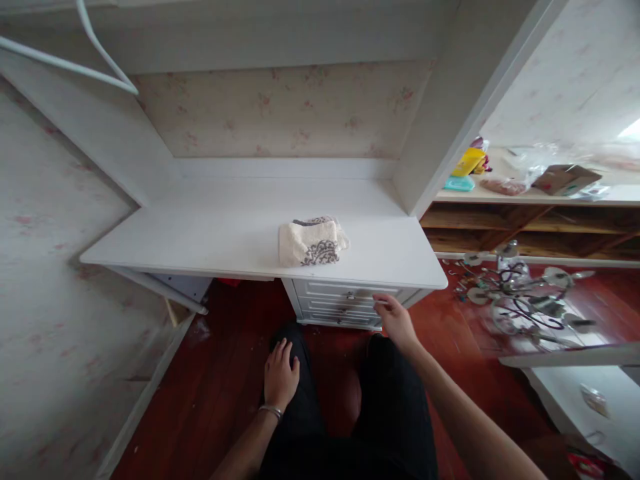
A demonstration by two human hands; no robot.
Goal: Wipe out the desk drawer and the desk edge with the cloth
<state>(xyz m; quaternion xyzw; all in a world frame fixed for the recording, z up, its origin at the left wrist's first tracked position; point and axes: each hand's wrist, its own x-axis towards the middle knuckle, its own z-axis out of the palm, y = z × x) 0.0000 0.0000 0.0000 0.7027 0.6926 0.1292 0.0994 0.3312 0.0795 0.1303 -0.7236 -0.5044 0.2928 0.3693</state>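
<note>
My left hand lies flat on my left thigh, fingers stretched out and holding nothing. My right hand is in front of the white drawer unit, to the right of the top drawer's knob. Its fingers are curled together; what they hold, if anything, is too small to make out. The drawers look closed. Above them, a folded cream cloth with a grey scroll pattern rests near the front edge of the white desk, touched by neither hand.
A chandelier with curved arms lies on the red floor to the right, small parts scattered beside it. Behind it, a low shelf carries a cardboard box, plastic bags and a yellow item. A white cable hangs at upper left.
</note>
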